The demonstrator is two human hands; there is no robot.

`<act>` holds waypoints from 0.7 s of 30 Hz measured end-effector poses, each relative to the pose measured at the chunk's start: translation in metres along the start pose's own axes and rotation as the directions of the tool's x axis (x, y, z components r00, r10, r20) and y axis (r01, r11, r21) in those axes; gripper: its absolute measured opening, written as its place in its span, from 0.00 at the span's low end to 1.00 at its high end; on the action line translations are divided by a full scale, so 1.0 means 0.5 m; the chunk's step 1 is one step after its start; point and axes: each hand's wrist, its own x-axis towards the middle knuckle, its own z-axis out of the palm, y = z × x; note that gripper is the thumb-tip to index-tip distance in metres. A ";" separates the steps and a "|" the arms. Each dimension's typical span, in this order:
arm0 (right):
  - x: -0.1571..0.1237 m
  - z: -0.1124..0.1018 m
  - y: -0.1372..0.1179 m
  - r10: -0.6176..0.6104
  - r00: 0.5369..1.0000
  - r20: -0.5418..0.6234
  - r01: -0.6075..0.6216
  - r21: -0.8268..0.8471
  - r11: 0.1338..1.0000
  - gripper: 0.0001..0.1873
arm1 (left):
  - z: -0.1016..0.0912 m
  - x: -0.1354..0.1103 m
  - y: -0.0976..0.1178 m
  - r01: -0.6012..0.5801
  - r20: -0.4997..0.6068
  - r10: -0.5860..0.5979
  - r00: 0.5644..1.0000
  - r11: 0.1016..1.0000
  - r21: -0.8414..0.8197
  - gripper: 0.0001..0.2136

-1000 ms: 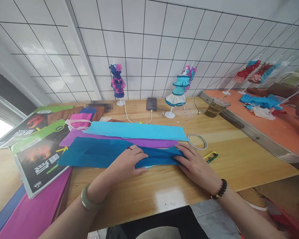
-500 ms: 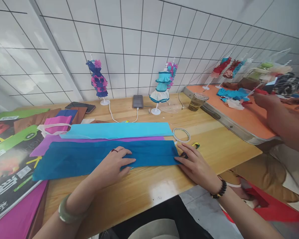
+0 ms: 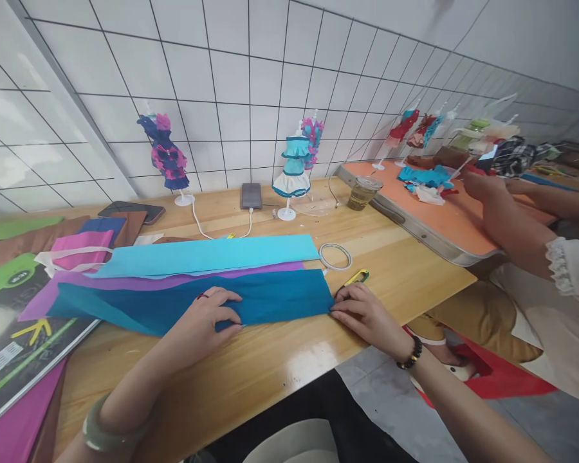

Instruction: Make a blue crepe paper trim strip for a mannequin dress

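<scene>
A long dark blue strip point(image 3: 284, 296) of thin, cloth-like material lies along the front of the table. My left hand point(image 3: 212, 318) rests on its near edge, fingers apart and bent, thumb close to the edge. At the strip's right end, my right hand point(image 3: 367, 315) has its fingertips drawn together on the near corner. Behind it are a purple strip point(image 3: 294, 265), mostly covered, and a light blue strip point(image 3: 222, 253). A yellow-and-black utility knife point(image 3: 358, 277) lies just beyond my right fingers, beside a roll of tape point(image 3: 335, 256).
Small dress forms in a navy-pink dress point(image 3: 164, 154) and a turquoise-white dress point(image 3: 294, 167) stand by the tiled wall. A lidded cup point(image 3: 363, 193) is near the orange table point(image 3: 444, 218), where another person's arms point(image 3: 506, 218) reach. Magazines point(image 3: 24, 341) and folded cloths lie left.
The view has turned slightly right. The dark blue strip's left part has shifted and its near edge now slants. My right fingers have drawn together at the corner; the left ones are more bent.
</scene>
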 end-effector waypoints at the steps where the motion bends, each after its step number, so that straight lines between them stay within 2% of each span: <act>1: 0.001 -0.001 0.000 0.018 1.000 0.007 -0.018 0.021 1.000 0.11 | 0.001 0.000 0.000 0.015 -0.002 -0.015 1.000 1.000 -0.005 0.12; 6: 0.002 -0.001 -0.003 0.113 0.993 0.020 -0.114 0.072 0.991 0.12 | 0.003 0.004 0.006 0.090 0.001 -0.090 0.996 0.996 -0.010 0.14; 12: 0.010 0.001 -0.013 0.182 0.983 0.005 -0.182 0.027 0.983 0.12 | 0.009 0.008 0.007 0.096 -0.049 -0.097 0.994 0.995 -0.015 0.17; 21: 0.011 0.002 -0.006 0.193 0.981 0.013 -0.193 -0.011 0.981 0.11 | 0.010 0.010 0.017 0.201 0.035 -0.202 0.979 0.978 0.048 0.17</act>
